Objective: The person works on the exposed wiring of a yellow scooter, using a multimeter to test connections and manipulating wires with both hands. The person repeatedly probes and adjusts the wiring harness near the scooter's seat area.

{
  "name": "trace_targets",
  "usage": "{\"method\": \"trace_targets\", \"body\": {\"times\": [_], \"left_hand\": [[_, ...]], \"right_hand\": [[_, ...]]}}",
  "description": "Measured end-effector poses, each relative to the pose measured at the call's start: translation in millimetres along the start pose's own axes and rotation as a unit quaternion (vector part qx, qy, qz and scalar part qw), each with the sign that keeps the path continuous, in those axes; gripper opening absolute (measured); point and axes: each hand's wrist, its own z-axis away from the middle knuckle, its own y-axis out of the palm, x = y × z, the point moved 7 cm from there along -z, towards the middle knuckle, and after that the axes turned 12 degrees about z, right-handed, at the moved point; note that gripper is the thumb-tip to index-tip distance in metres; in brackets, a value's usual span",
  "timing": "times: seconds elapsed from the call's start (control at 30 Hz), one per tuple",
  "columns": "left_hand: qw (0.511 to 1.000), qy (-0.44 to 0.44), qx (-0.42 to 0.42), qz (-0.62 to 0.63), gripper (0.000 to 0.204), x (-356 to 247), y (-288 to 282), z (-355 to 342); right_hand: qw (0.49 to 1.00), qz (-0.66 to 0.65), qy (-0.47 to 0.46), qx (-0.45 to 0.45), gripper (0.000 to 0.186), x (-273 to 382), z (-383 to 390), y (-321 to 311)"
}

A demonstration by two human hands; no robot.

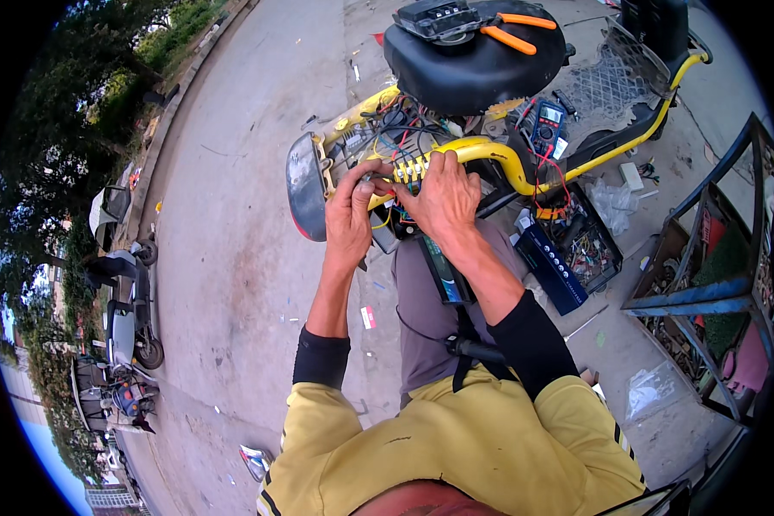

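A white terminal block with metal screws lies against the yellow frame of an opened electric scooter. At its left end, my left hand is closed in a pinch; a small grey piece shows between the fingers, too hidden to name. My right hand is curled round the block's right end, with its thumb below the block beside thin coloured wires. Behind both hands, a tangle of wires fills the open bay. The scooter's tail light is just left of my left hand.
The black seat carries orange-handled pliers. A multimeter with red leads rests on the scooter's right side. Near my right arm are a dark blue box and a tray of small parts. A metal rack stands at far right.
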Motion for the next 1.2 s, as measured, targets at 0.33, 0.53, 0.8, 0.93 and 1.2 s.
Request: {"method": "trace_targets", "body": {"times": [0.33,0.53,0.8,0.93,1.2], "left_hand": [[0.994,0.012,0.067,-0.089,0.025,4.8,-8.4,-1.3],[0.991,0.107,-0.007,-0.083,0.023,-34.2,-8.3,12.1],[0.923,0.058,0.019,-0.381,0.033,-12.5,-91.9,41.9],[0.887,0.023,0.056,-0.457,0.038,10.1,-104.8,51.2],[0.865,0.068,-0.023,-0.497,0.038,4.5,-97.6,64.5]], "right_hand": [[0.999,0.029,0.014,-0.008,0.067,6.4,-0.2,2.3],[1.0,-0.011,-0.019,0.001,0.076,-3.0,1.6,-10.5],[0.994,-0.093,-0.057,0.007,0.044,-44.9,52.0,-18.8],[0.992,-0.095,-0.06,0.051,0.041,-65.2,78.6,-11.1],[0.978,-0.141,-0.052,0.146,0.077,-64.9,111.5,8.3]]}}
